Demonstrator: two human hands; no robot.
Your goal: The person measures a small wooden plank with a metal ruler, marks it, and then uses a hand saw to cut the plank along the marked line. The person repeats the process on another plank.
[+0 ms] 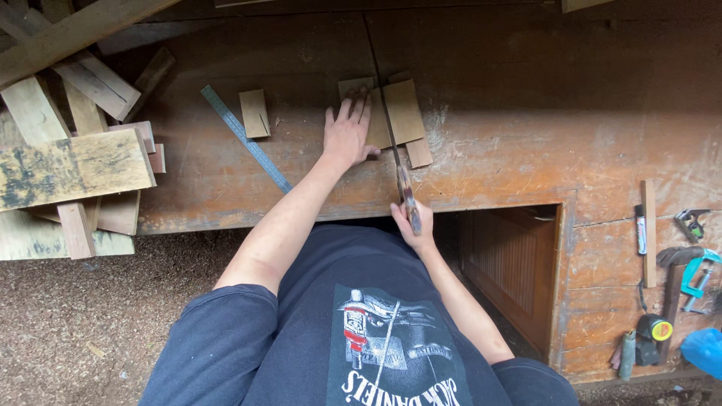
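My left hand (347,131) lies flat with fingers spread on a thin wooden board (398,111) on the worn workbench (526,120), pressing it down. My right hand (415,224) is closed around the handle of a hand saw (391,143). The saw's narrow blade runs away from me across the board, just right of my left fingers. A narrow wooden offcut (418,153) lies at the board's near right corner.
A metal ruler (244,137) and a small wood block (255,113) lie left of the board. Stacked timber scraps (71,158) fill the left. At right are a clamp (699,274), a hammer (673,289), a tape measure (656,328), a marker (641,230) and a wood strip (649,229).
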